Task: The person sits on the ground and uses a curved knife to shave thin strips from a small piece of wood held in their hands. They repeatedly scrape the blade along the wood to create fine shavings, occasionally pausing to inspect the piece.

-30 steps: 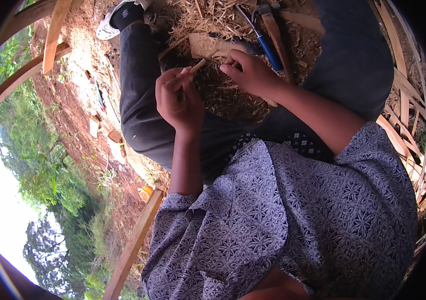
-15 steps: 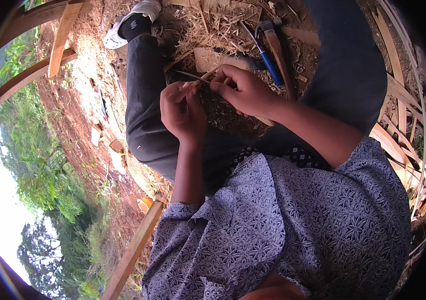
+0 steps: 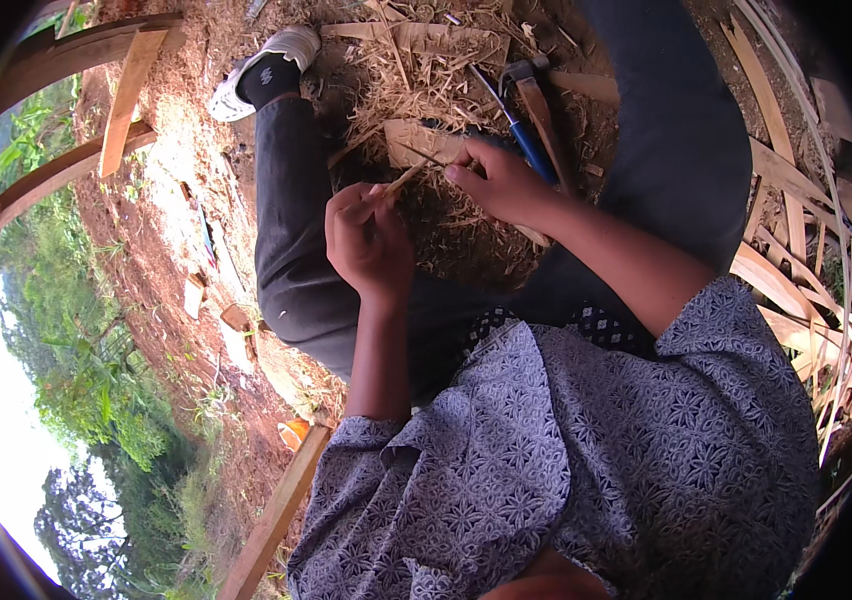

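The right hand (image 3: 506, 188) covers much of its own hold: fingers curled in tight around a thin, dark, pointed blade (image 3: 426, 156), grip buried in there, and a pale wooden end (image 3: 533, 236) pokes out below, hard to say whether joined. And here's the slim, straw-coloured wooden sliver (image 3: 406, 181), pinched in the left hand's (image 3: 368, 235) closed fingers, lower end lost inside, free end slanting up toward the blade; whether they touch, can't tell.

Open-air woodworking spot: wood shavings (image 3: 408, 88), hammer (image 3: 544, 128), timber strips (image 3: 775, 278) on ground; red earth (image 3: 136, 262), green trees (image 3: 111, 395) alongside.
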